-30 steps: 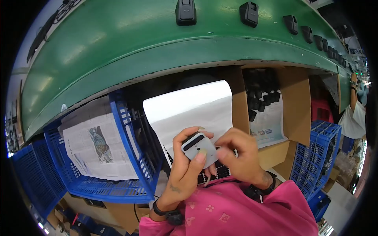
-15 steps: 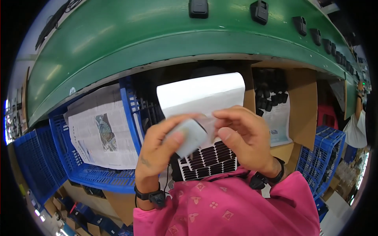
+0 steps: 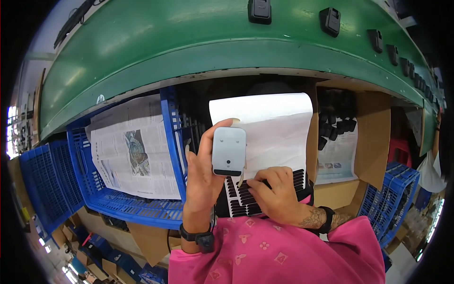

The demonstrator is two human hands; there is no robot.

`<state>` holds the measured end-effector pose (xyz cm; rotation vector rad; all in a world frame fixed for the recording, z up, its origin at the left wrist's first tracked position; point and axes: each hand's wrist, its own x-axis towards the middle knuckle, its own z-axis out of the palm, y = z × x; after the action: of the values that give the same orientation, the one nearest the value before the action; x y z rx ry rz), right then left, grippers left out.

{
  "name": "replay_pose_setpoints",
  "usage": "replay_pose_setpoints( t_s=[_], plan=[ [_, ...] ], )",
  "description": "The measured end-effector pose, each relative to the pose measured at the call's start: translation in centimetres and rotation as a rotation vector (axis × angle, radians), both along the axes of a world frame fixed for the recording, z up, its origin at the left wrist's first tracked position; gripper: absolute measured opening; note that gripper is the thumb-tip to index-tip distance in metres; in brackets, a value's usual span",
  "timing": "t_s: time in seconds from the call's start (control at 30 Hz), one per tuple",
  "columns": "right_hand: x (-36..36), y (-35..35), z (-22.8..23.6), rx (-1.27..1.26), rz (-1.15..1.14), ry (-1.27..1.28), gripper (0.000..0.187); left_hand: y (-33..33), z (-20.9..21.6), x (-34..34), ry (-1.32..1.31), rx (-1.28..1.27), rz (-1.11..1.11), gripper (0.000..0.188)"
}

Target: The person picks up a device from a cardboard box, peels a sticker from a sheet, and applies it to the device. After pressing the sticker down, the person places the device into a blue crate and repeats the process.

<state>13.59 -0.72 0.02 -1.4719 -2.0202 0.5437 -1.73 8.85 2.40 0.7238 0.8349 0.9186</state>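
My left hand (image 3: 203, 177) grips a pale grey, rounded rectangular plastic case (image 3: 229, 147), holding it upright by its sides. The case has small marks on its face, a dark dot lower down and a black strip along its bottom end. My right hand (image 3: 276, 194) is closed, thumb and fingertips pressed together against a white sheet of black oblong stickers (image 3: 297, 180) in front of me. Whatever those fingertips pinch is too small to make out. A large white sheet of paper (image 3: 279, 128) lies beyond, partly behind the case.
At left, a blue plastic crate (image 3: 127, 215) holds newspaper (image 3: 113, 151). A cardboard box (image 3: 373, 137) with small black parts (image 3: 331, 125) stands at right. Black charger-like units (image 3: 330, 21) line the green bench (image 3: 189, 42). Another blue crate (image 3: 388, 189) sits far right.
The grey case has turned to show its face and become steady in my left hand. My right hand has left the case and moved down to the sticker sheet. The view has shifted slightly.
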Motion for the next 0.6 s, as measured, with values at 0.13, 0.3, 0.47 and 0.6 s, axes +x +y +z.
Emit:
replay_pose_setpoints(
  t_s=[0.13,0.3,0.47,0.6],
  plan=[
    [-0.3,-0.2,0.0,-0.026,-0.043,0.064,0.027,0.4,-0.1,-0.7,-0.039,0.045,-0.151,0.075],
    [0.1,-0.7,0.0,0.014,-0.047,0.155,0.027,0.1,-0.5,-0.2,-0.026,0.039,-0.144,0.061],
    [-0.6,-0.4,0.5,-0.016,-0.157,0.042,0.025,0.0,-0.5,0.2,0.072,0.010,-0.097,0.066],
    [-0.9,-0.2,0.2,-0.028,-0.165,0.042,0.025,-0.2,-0.6,0.5,0.098,0.001,-0.070,0.065]
  ],
)
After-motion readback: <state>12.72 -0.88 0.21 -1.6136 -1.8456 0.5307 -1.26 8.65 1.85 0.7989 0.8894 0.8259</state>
